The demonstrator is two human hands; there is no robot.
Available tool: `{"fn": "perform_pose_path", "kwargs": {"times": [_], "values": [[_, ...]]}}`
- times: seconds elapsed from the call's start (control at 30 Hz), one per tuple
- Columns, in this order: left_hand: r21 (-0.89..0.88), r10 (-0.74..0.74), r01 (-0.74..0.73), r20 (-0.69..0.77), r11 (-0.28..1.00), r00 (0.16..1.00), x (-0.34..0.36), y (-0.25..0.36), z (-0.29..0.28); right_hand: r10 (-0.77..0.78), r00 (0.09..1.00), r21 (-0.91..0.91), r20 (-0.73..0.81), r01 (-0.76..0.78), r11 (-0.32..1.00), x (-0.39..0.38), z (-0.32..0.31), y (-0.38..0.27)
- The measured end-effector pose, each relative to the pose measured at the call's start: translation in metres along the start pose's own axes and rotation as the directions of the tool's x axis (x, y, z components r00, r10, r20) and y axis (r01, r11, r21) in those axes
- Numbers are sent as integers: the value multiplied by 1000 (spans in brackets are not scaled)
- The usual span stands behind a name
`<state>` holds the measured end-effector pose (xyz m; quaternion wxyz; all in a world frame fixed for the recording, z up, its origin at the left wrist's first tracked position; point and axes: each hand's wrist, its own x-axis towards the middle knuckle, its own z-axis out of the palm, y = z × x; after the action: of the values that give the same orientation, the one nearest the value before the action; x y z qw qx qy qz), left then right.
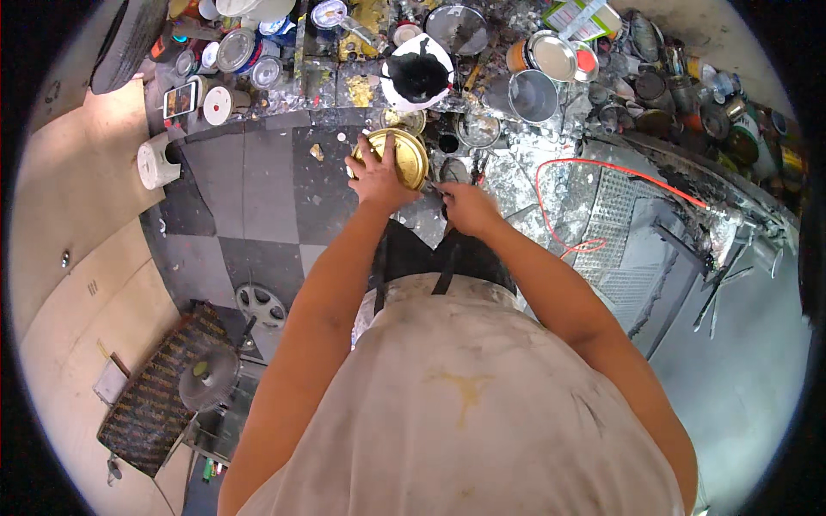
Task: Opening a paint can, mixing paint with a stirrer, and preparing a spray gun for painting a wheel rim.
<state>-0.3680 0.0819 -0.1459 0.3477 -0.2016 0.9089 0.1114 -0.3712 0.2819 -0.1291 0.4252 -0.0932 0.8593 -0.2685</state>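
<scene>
A round metal tin with a gold-coloured lid (413, 161) is in front of me, below the bench edge. My left hand (385, 179) grips it from above, fingers spread across the lid and its near rim. At the tin's lower right edge, my right hand (471, 209) is closed round a slim tool (437, 186). The tool's tip meets or nearly meets the rim; its kind is too small to tell, and its handle is mostly hidden by my fingers.
A cluttered bench holds a white container with black contents (419, 77), a clear tub (533, 95), an open can (552, 56) and a phone (180, 101). A red hose (619, 163) loops at right. A fan (209, 378) stands at lower left.
</scene>
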Motion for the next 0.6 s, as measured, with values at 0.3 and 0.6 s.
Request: {"fn": "perform_pose_path", "kwargs": {"times": [0.3,0.6], "values": [[1,-17,17,-12,1000,1000,-3,1,0,-69,998,337,2,64,939,13,16,32],[18,-46,46,-8,999,999,-4,1,8,-30,999,17,-32,30,999,-6,6,6]]}}
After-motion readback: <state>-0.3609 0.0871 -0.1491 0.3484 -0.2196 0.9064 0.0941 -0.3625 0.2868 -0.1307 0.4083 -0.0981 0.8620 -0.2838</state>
